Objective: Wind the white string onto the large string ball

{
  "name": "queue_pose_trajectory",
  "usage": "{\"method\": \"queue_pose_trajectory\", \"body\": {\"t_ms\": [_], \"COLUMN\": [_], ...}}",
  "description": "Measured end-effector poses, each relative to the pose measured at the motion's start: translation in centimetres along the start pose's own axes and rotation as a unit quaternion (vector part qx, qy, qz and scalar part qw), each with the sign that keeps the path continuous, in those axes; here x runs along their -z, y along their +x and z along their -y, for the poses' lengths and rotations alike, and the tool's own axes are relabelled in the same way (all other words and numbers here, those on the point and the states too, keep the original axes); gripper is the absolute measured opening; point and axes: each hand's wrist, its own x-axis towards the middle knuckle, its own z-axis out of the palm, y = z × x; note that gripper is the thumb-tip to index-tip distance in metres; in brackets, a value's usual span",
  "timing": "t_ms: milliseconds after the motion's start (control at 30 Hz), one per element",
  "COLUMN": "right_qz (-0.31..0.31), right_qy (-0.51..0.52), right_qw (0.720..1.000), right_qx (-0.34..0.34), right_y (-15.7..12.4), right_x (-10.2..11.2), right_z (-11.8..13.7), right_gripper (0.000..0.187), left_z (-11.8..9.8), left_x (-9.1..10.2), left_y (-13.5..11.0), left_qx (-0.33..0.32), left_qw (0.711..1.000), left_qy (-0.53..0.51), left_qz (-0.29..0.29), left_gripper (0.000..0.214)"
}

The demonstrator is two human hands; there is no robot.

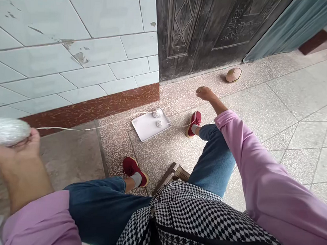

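Observation:
At the far left, my left hand [22, 148] is curled under a large ball of white string [8, 130], which is partly cut off by the picture edge. A strand of white string [70, 129] runs from this ball across the floor area toward my right hand [205, 93]. My right hand is stretched far forward with its fingers closed in a pinch, seemingly on the strand; the contact is too small to see clearly. Between my feet and the wall lies a white rectangular tray [145, 131] holding two small white string balls [159, 123]. Loose string curls beside the tray.
My red shoes [132, 168] stand on either side of the tray's near side. A tiled wall [109, 13] and a dark carved door [201, 29] bound the far side. A brownish rounded object [233, 75] lies by the door, near a blue-green curtain [289, 30]. Wooden stool parts [181, 173] show beneath me.

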Motion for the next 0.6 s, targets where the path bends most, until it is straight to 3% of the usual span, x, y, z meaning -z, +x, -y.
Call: {"method": "queue_pose_trajectory", "body": {"t_ms": [33,67,200,267,333,467,600], "right_qz": [0.003,0.008,0.064,0.103,0.156,0.250,0.261], "right_qy": [-0.003,-0.005,0.070,0.166,0.277,0.422,0.466], "right_qw": [1.000,0.999,0.978,0.948,0.901,0.808,0.789], "right_qx": [0.014,0.033,0.186,0.251,0.296,0.326,0.303], "right_y": [0.2,0.4,0.3,-0.7,-2.1,-4.7,-6.4], "right_x": [-0.6,-1.2,-4.1,-6.0,-8.1,-12.3,-14.6], "right_z": [0.8,1.8,7.5,11.0,14.4,19.8,22.0], "right_gripper": [0.022,0.026,0.031,0.023,0.019,0.003,0.015], "left_z": [0.0,0.1,0.4,0.4,0.5,0.5,0.7], "left_x": [-1.5,-3.3,-11.6,-15.4,-18.6,-22.6,-23.9], "left_y": [0.0,0.0,-1.2,-2.3,-3.7,-5.5,-5.7], "left_qx": [-0.021,-0.028,-0.013,-0.010,0.003,0.031,0.043], "left_qw": [0.997,0.993,0.979,0.970,0.959,0.948,0.945], "left_qy": [-0.054,-0.097,-0.204,-0.235,-0.263,-0.271,-0.266], "left_qz": [-0.051,-0.062,0.020,0.067,0.104,0.165,0.188], "left_gripper": [0.091,0.085,0.082,0.083,0.082,0.083,0.086]}}
